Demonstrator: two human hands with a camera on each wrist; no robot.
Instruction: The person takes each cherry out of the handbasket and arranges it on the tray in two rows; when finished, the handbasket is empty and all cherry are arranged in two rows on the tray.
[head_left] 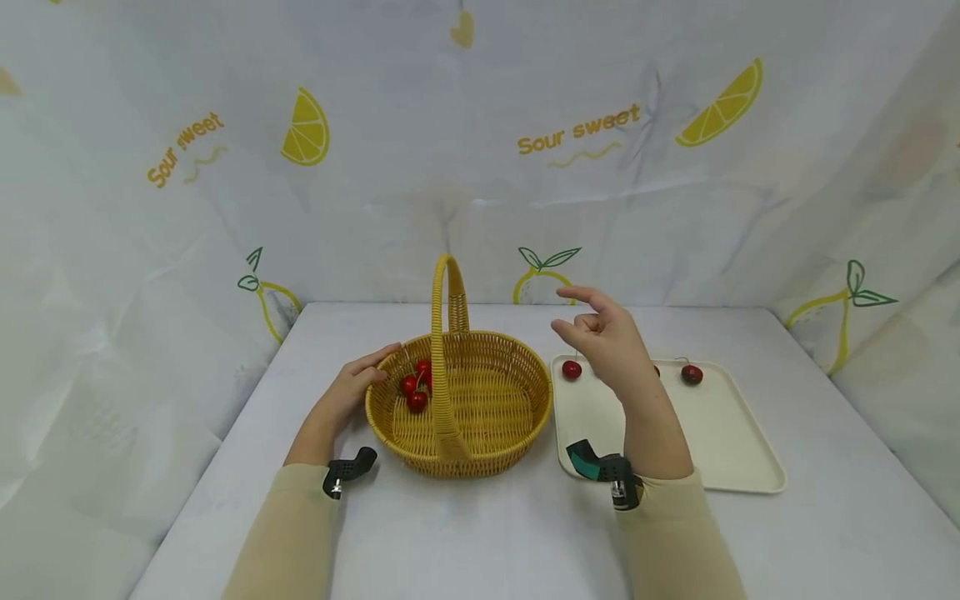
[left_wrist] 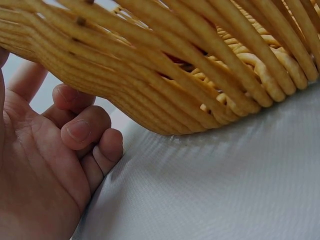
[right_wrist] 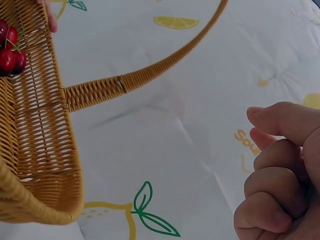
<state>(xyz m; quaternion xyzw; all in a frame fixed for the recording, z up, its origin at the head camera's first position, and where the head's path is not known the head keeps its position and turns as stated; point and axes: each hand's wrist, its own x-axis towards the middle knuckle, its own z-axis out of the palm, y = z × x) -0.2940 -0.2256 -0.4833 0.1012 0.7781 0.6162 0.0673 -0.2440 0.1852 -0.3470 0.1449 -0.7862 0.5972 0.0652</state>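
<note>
A yellow wicker basket with a tall arched handle stands on the table, several red cherries clustered in its left end. My left hand holds the basket's left rim, and in the left wrist view its lower fingers are bent beside the woven wall. My right hand is raised over the tray's near-left part, thumb and index finger apart with nothing between them, the other fingers curled. Cherries lie along the tray's far edge: one at the left, a darker one to the right, another partly hidden behind my wrist.
A cream rectangular tray lies right of the basket, close to its side. White cloth covers the table. Behind it hangs a pale curtain printed with lemons and lettering. Small black devices are strapped to both wrists.
</note>
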